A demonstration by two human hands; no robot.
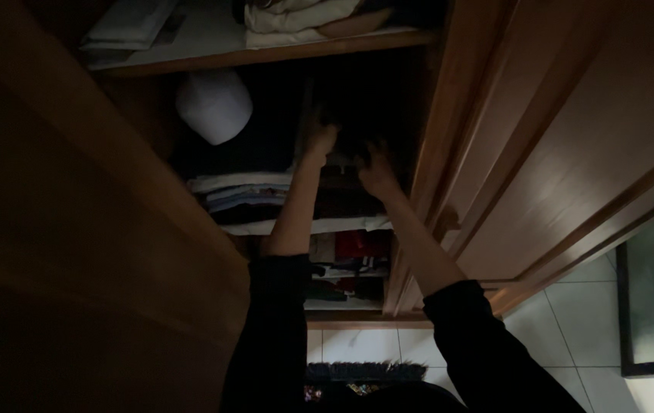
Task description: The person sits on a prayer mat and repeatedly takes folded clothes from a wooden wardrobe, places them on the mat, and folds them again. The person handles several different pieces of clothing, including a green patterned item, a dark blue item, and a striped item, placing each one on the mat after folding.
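Dark folded cloth tops the soft right-hand stack on the wardrobe's middle wooden shelf. Left hand at ten o'clock, right hand at four, fingers spread on it. Rounded white cap sits left.

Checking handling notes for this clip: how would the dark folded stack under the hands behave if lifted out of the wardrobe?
The dark stack looks like folded cloth, so it would probably sag unless supported underneath. It likely grips rather than slips. Both the left hand and right hand rest on it, and the layers may slide apart if pulled by one edge.
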